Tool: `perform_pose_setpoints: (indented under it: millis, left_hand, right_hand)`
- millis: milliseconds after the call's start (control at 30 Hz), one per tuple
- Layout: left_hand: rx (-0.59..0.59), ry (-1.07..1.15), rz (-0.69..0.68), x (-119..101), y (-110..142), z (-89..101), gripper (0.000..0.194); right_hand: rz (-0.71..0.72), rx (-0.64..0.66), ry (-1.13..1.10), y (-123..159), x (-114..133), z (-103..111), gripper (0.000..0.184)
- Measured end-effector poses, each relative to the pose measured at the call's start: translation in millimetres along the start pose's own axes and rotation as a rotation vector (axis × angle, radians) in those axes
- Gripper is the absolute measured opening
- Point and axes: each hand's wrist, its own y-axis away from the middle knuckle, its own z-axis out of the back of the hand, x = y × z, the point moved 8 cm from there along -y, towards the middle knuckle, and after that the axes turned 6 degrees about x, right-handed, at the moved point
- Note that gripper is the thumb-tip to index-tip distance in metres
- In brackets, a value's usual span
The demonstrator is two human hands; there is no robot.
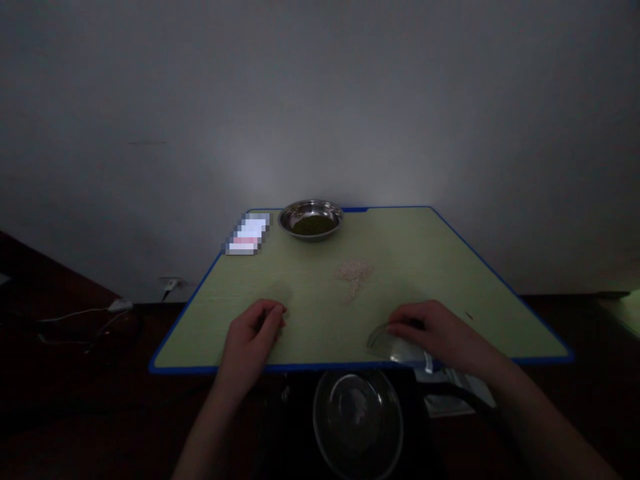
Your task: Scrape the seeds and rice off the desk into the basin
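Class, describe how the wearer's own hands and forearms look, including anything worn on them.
The left hand and right hand are ungloved. Both the left forearm and right forearm are bare where visible; no sleeve, watch or bracelet shows. Dim light obscures finer details.

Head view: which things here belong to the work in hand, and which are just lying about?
Seemingly in use:
pale grain pile on the table
clear plastic item in the right hand
metal bowl with green contents
perhaps the round vessel below

Apparently lying about:
bright blurred rectangle, far left
white plug at the wall
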Motion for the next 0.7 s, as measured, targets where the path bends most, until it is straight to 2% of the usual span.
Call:
perform_pose_setpoints:
  millis: [300, 367, 433, 533, 700]
  left_hand:
    - [0.013, -0.007, 0.003, 0, 0, -0.6, 0.023]
    - [0.016, -0.008, -0.008, 0, 0, -0.8, 0.023]
    - [0.017, -0.004, -0.015, 0, -1, -0.7, 0.024]
    - [0.016, 0.002, -0.006, 1, -1, -0.2, 0.025]
    - [0.017, 0.006, 0.002, -1, 0, 1.6, 0.027]
  right_hand:
    - [0.029, 0.025, -0.037, 2, 17, -14, 0.022]
    - [0.03, -0.005, -0.08, 6, 17, -12, 0.022]
    - [0.006, -0.12, -0.157, 12, 10, -4, 0.022]
    - [-0.036, -0.362, -0.27, 21, -5, 9, 0.025]
    - [-0.089, -0.652, -0.402, 33, -26, 16, 0.03]
